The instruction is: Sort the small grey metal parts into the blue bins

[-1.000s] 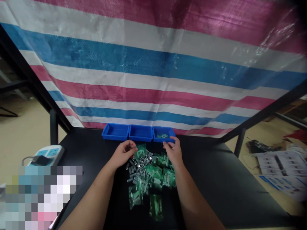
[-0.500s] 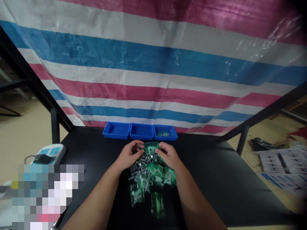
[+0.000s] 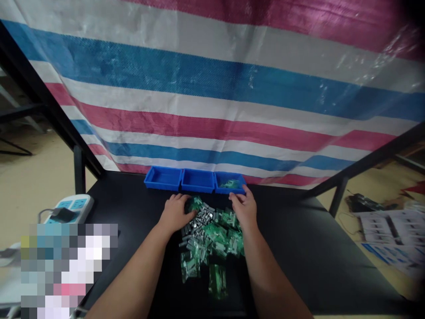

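Observation:
A heap of small grey metal cylinders (image 3: 203, 216) lies on the black table, with clear green plastic packets (image 3: 217, 235) of small parts piled over and beside it. My left hand (image 3: 175, 214) rests at the heap's far left, thumb and fingers apart. A green packet (image 3: 195, 203) lies at its fingertips; whether they touch it is unclear. My right hand (image 3: 245, 207) is at the front rim of the right blue bin (image 3: 230, 189), fingers spread and holding nothing. Inside that bin lies a green packet (image 3: 231, 183).
Left of that bin, two more blue bins, a middle one (image 3: 198, 189) and a left one (image 3: 162, 187), stand in a row. Behind them hangs a striped tarp (image 3: 212, 106). A power strip (image 3: 75, 206) with a black plug sits at the table's left edge.
My right hand has moved from the heap, forward and right to the right bin. The green packet held between both hands is gone from there, and more green shows in that bin.

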Tool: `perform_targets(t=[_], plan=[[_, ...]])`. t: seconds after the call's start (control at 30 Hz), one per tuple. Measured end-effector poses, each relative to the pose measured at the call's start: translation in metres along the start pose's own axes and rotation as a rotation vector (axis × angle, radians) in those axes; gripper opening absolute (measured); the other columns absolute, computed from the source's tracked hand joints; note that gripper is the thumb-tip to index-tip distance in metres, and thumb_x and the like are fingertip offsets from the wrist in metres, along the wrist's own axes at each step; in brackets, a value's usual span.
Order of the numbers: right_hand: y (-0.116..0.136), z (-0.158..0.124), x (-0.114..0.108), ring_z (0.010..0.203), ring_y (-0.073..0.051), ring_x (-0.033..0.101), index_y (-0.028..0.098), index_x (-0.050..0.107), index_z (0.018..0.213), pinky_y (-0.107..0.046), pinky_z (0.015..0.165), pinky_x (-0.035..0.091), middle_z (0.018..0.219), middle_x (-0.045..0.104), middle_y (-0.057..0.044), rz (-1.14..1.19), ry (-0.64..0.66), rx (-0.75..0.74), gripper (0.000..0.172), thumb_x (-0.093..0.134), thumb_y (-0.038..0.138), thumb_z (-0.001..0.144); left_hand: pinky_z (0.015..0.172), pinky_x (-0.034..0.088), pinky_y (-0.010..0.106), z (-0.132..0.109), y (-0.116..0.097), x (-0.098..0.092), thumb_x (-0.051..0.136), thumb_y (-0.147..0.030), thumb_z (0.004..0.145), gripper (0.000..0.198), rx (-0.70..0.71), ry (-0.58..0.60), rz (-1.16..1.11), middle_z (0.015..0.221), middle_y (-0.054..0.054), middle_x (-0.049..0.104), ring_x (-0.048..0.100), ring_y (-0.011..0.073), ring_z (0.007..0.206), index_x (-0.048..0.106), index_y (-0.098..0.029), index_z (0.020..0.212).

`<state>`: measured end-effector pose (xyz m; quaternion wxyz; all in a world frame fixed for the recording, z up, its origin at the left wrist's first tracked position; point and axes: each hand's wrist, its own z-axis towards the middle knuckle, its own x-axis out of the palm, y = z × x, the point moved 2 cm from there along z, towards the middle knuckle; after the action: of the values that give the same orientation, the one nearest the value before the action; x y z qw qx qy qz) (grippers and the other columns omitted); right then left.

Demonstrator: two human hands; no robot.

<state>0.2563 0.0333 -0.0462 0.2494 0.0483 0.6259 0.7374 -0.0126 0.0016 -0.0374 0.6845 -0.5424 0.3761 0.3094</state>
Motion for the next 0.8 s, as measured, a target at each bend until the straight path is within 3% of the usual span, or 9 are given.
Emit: perform_targets(t=[0.17,0.27,0.33,0.5,0.7,0.8], plan=[[0.01,-0.008,0.003,0.056,-0.014,0.056,0.018,0.066,0.111,-0.026,0.057,0.045,0.064,0.063,0.002,-0.136,0.217,-0.188,0.036,0.065,0.043,0.085,0.09,0.042,0.043,0.001,-0.003,0.0,0.064,-0.046,0.087,0.04,-0.036,-0.021,-0.03,0.109,0.007,0.069,0.057,0.0308,0.105,0.065,-0.027,0.122],[0.016,-0.015,0.01,0.055,-0.014,0.053,0.02,0.068,0.105,-0.026,0.057,0.045,0.067,0.062,0.002,-0.225,0.392,-0.301,0.024,0.064,0.036,0.087,0.09,0.042,0.043,0.002,-0.006,0.003,0.062,-0.044,0.09,0.03,-0.052,-0.034,-0.027,0.113,0.006,0.069,0.057,0.0305,0.108,0.069,-0.03,0.116],[0.022,-0.02,0.015,0.061,-0.015,0.055,0.022,0.07,0.106,-0.028,0.062,0.047,0.075,0.065,0.0,-0.291,0.476,-0.38,0.022,0.065,0.031,0.086,0.09,0.043,0.043,0.002,-0.007,0.005,0.063,-0.041,0.091,0.026,-0.057,-0.03,-0.028,0.115,0.006,0.069,0.058,0.0305,0.109,0.071,-0.03,0.113],[0.034,-0.03,0.027,0.099,-0.022,0.062,0.026,0.071,0.115,-0.036,0.09,0.051,0.104,0.068,-0.006,-0.393,0.577,-0.552,0.029,0.067,0.022,0.086,0.094,0.046,0.042,0.004,-0.007,0.009,0.066,-0.03,0.089,0.022,-0.001,-0.047,-0.097,0.113,0.006,0.071,0.061,0.0274,0.109,0.073,-0.026,0.109],[0.037,-0.032,0.04,0.101,-0.025,0.06,0.026,0.071,0.117,-0.041,0.094,0.049,0.107,0.066,-0.007,-0.442,0.579,-0.619,0.034,0.071,0.021,0.083,0.096,0.049,0.04,0.005,-0.013,0.003,0.061,-0.02,0.091,0.019,0.17,-0.176,-0.278,0.103,0.005,0.074,0.065,0.0228,0.102,0.075,-0.024,0.103],[0.04,-0.034,0.04,0.098,-0.023,0.061,0.025,0.072,0.109,-0.039,0.092,0.05,0.103,0.066,-0.007,-0.364,0.558,-0.626,0.024,0.067,0.021,0.086,0.098,0.05,0.039,0.002,-0.02,-0.001,0.058,-0.021,0.093,0.023,0.255,-0.19,-0.433,0.106,0.006,0.074,0.065,0.0218,0.104,0.076,-0.024,0.107]])
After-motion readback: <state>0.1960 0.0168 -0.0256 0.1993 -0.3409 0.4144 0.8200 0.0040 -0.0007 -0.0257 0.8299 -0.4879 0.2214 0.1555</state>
